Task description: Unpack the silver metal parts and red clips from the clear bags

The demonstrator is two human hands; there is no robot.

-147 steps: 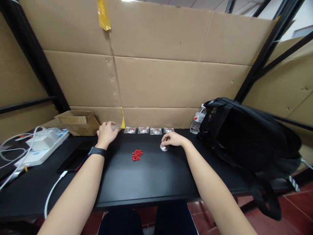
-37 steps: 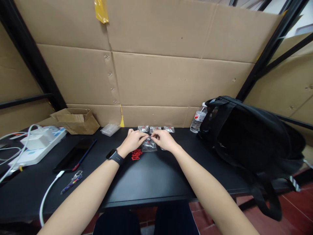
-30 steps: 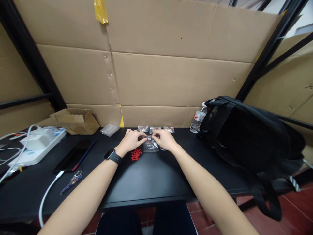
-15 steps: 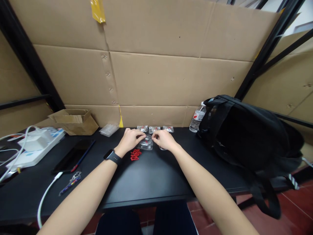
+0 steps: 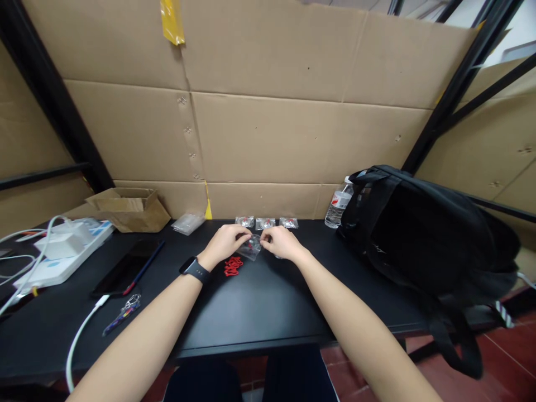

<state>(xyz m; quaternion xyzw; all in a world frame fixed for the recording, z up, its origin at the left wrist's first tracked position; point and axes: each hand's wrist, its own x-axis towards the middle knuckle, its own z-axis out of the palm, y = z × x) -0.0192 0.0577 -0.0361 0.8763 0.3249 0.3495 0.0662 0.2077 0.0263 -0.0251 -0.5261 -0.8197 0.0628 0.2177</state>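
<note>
My left hand [image 5: 224, 243] and my right hand [image 5: 280, 243] meet at the middle of the black table [image 5: 259, 301], both pinching the top edge of a small clear plastic bag [image 5: 251, 249] with a red piece inside. A little heap of red pieces [image 5: 231, 266] lies just below my left hand. Three filled clear bags [image 5: 266, 223] sit in a row behind my hands, against the cardboard wall. A stack of clear bags [image 5: 188, 222] lies further left. A black watch is on my left wrist.
A black backpack [image 5: 422, 234] fills the right side, with a water bottle [image 5: 338, 205] beside it. At the left are an open cardboard box [image 5: 132, 207], a white power strip with chargers [image 5: 54, 251], a dark phone [image 5: 125, 271], a white cable and a key ring [image 5: 123, 310].
Earlier my left hand was at the bag stack and my right on a small silver thing. Now both hands grip one bag, and over the last second the bag has tilted slightly.
</note>
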